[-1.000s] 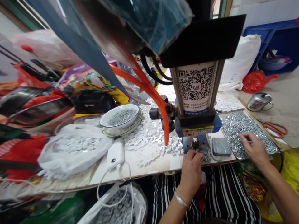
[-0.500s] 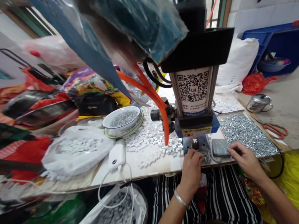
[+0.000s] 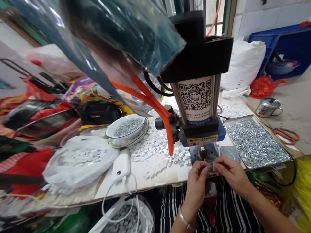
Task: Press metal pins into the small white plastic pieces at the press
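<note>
My left hand (image 3: 197,182) and my right hand (image 3: 229,173) meet at the table's front edge, just below the press's metal base plate (image 3: 206,152). Both have their fingers pinched together; whatever small part they hold is too tiny to make out. A white cross-shaped piece (image 3: 202,149) sits on the dark fixture under the press (image 3: 198,97). To the right lies a tray of small metal pins (image 3: 255,142). A heap of small white plastic pieces (image 3: 157,149) spreads left of the press.
A bowl of metal pins (image 3: 127,126) stands on a plate at centre left, beside a white bag of plastic pieces (image 3: 77,158) and a white charger with cable (image 3: 120,165). Orange hoses (image 3: 160,113) hang by the press. Scissors (image 3: 286,134) and a metal pot (image 3: 268,106) sit far right.
My right hand left the pin tray and moved left past the small grey pad to meet my left hand in front of the press. The view tilted upward slightly.
</note>
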A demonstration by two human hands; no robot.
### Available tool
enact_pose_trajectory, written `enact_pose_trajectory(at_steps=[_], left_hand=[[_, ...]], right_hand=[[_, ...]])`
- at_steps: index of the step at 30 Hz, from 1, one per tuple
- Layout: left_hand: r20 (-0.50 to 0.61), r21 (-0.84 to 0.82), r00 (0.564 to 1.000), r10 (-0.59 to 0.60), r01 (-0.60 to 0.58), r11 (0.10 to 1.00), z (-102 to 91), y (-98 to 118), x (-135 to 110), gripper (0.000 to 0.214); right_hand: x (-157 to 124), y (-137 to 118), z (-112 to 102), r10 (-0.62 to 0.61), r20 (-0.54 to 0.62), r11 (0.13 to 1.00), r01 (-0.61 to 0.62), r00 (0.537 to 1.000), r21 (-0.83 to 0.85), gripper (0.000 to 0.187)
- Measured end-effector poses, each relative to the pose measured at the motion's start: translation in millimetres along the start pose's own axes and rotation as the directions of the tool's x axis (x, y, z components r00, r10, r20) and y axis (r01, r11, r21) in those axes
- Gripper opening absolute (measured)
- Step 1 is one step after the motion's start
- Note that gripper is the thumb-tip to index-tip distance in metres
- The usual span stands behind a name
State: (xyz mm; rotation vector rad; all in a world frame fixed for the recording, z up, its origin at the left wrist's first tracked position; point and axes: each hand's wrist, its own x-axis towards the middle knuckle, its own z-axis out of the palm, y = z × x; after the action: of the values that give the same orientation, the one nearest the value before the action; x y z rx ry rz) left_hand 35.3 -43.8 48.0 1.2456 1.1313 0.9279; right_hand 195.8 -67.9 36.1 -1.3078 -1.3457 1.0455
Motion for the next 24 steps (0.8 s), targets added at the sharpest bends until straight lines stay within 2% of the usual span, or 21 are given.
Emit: enact_pose_trajectory(at_steps=[6, 9, 13, 15, 17, 18, 20, 22, 24], left_hand=[[0.031, -0.165, 0.997, -0.066, 0.070, 0.984, 1.5, 0, -3, 0.018], [0.038, -0.231, 0.994, -0.101, 0.107, 0.967, 2.4, -1, -3, 0.024], [0.064, -0.354, 0.986, -0.154, 0.167, 0.920, 3.4, -4, -5, 0.033], [0.094, -0.355, 0.983, -0.160, 0.183, 0.917, 1.9, -5, -8, 0.034], [0.097, -0.243, 0.987, -0.125, 0.145, 0.959, -3.3, -8, -11, 0.032], [0.062, -0.147, 0.994, -0.087, 0.095, 0.985, -7.7, -11, -12, 0.029], [-0.082, 0.100, 0.996, 0.035, -0.027, 0.995, -20.4, -19, -9, 0.022], [-0.237, 0.344, 0.953, 0.191, -0.101, 0.934, -36.2, -30, -2, 0.016], [-0.287, 0.503, 0.911, 0.296, -0.119, 0.856, -50.6, -41, 10, 0.015]], right_hand=[[3, -3, 6, -0.050, -0.047, 0.996, 0.046, 0.998, -0.082, 0.030], [4, -4, 7, -0.116, -0.055, 0.983, 0.107, 0.992, -0.148, 0.027], [2, -5, 9, -0.257, 0.010, 0.954, 0.255, 0.966, -0.158, 0.021], [-1, -4, 8, -0.292, 0.033, 0.945, 0.294, 0.956, -0.146, 0.020], [-4, -1, 6, -0.289, 0.031, 0.946, 0.290, 0.957, -0.145, 0.018], [-6, 1, 4, -0.279, 0.021, 0.949, 0.279, 0.960, -0.149, 0.017], [-9, 6, -1, -0.250, -0.010, 0.955, 0.244, 0.968, -0.169, 0.017], [-12, 11, -5, -0.219, -0.035, 0.959, 0.209, 0.975, -0.193, 0.017], [-14, 15, -7, -0.202, -0.036, 0.959, 0.191, 0.979, -0.210, 0.017]])
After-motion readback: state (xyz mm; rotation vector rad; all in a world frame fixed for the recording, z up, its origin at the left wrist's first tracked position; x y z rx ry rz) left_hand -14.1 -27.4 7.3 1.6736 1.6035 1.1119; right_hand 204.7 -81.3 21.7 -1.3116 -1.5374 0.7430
